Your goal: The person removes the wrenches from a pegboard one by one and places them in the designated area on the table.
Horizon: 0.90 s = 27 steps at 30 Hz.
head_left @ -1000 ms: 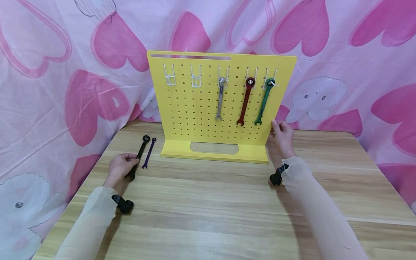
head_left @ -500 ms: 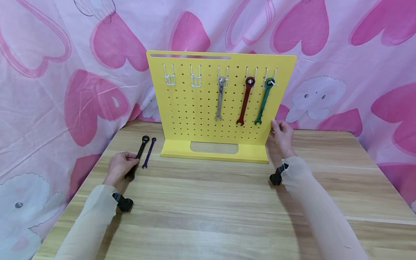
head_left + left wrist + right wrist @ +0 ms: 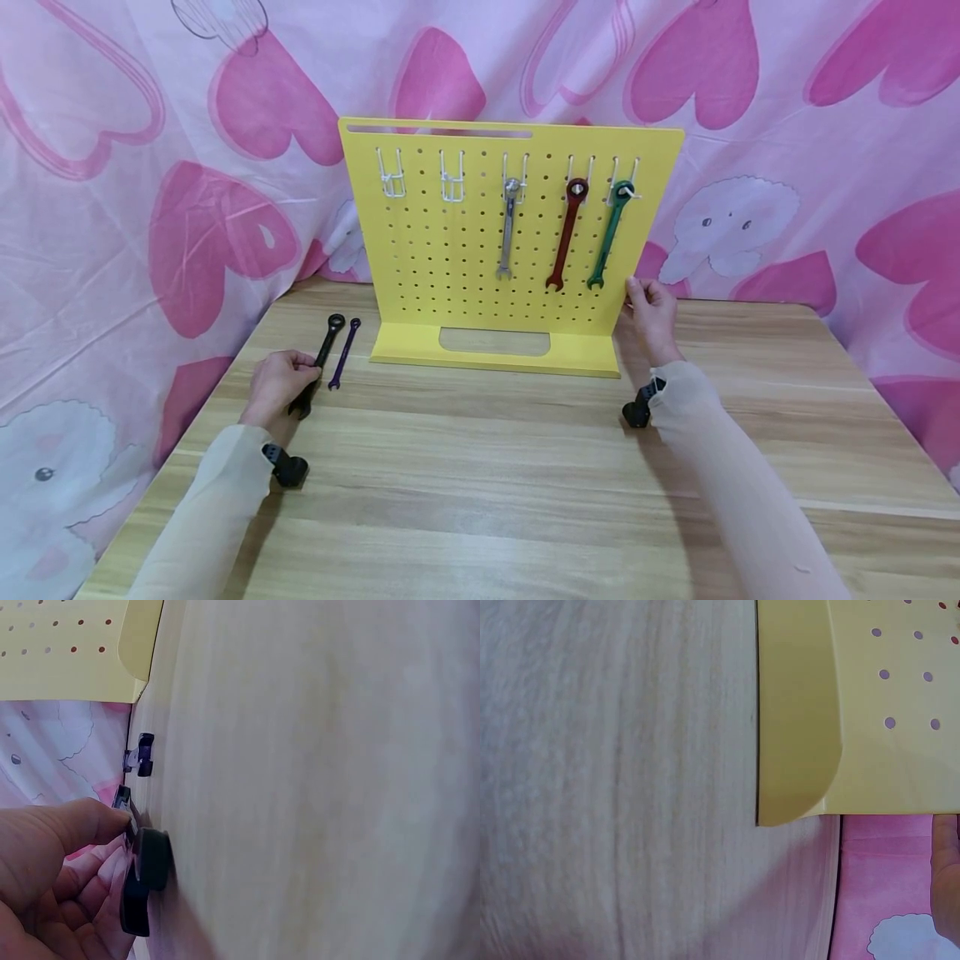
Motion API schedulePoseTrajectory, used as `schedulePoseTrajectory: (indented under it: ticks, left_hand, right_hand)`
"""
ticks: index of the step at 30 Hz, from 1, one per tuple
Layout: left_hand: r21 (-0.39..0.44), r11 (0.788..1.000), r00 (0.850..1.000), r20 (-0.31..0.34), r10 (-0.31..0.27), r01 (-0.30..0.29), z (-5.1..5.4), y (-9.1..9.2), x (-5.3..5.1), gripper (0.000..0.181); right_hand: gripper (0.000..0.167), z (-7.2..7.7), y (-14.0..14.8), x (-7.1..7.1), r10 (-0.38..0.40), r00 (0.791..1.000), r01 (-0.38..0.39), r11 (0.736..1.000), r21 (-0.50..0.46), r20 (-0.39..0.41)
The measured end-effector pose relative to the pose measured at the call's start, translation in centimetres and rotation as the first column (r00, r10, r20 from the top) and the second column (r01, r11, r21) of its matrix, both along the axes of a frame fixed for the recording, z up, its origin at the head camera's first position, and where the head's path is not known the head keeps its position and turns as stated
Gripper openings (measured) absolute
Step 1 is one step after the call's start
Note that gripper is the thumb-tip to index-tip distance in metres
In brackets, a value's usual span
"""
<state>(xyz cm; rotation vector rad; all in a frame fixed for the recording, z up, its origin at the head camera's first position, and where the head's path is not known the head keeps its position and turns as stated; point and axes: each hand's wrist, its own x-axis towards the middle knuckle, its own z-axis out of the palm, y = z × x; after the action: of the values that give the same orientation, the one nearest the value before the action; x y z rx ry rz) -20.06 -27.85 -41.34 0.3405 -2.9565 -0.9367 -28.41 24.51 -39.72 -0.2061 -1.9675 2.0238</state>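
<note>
The left hand [image 3: 281, 385] pinches a black wrench [image 3: 327, 343] by its shaft on the table; in the left wrist view the thumb and fingers of the left hand [image 3: 71, 862] hold the black wrench [image 3: 136, 904]. Just right of it lies a smaller purple wrench [image 3: 344, 354]. The right hand [image 3: 654, 318] grips the lower right edge of a yellow pegboard [image 3: 450, 250], its fingers partly hidden behind the board. On white hooks hang a silver wrench [image 3: 507, 233], a red wrench [image 3: 566, 237] and a green wrench [image 3: 611, 237].
Two white hooks [image 3: 392, 185] at the board's upper left carry nothing. The board's base [image 3: 582, 354] stands on a wooden table [image 3: 480, 467]. A pink and white cloth [image 3: 795, 167] with hearts hangs behind and along the left side.
</note>
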Motion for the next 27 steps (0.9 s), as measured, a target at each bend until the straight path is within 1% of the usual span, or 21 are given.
schedulePoseTrajectory:
  ticks: [3,8,12,16,19,24,27]
  left_hand:
    - [-0.004,1.000,1.000,-0.008,-0.002,0.002,0.0,0.0,0.0,0.026]
    - [-0.013,1.000,1.000,-0.023,-0.009,0.009,-0.1,0.0,0.0,0.024]
    - [-0.015,1.000,1.000,-0.025,-0.004,0.003,-0.1,0.0,0.0,0.023]
    - [-0.018,1.000,1.000,-0.009,0.007,-0.007,-0.1,0.0,-0.1,0.024]
    - [-0.018,1.000,1.000,-0.003,0.003,-0.003,-0.1,-0.1,-0.1,0.024]
    - [-0.011,1.000,1.000,-0.020,-0.023,0.023,-0.1,-0.1,0.2,0.026]
    - [-0.009,1.000,0.999,-0.042,-0.027,0.026,0.0,-0.1,0.3,0.028]
  right_hand:
    - [0.031,0.1,0.0,0.1,0.005,1.000,-0.005,1.000,-0.004,-0.002]
    - [0.032,0.9,-0.4,0.6,0.006,1.000,-0.006,1.000,-0.006,-0.001]
    - [0.034,1.4,-0.7,1.0,0.011,1.000,-0.011,1.000,-0.012,-0.009]
    - [0.034,1.4,-0.8,1.2,0.016,1.000,-0.016,1.000,-0.019,-0.021]
    - [0.032,1.4,-0.7,1.2,0.018,0.999,-0.018,1.000,-0.023,-0.027]
    - [0.030,1.4,-0.7,1.2,0.013,1.000,-0.013,1.000,-0.013,-0.022]
    - [0.031,1.4,-0.7,1.1,0.006,1.000,-0.006,1.000,-0.013,-0.018]
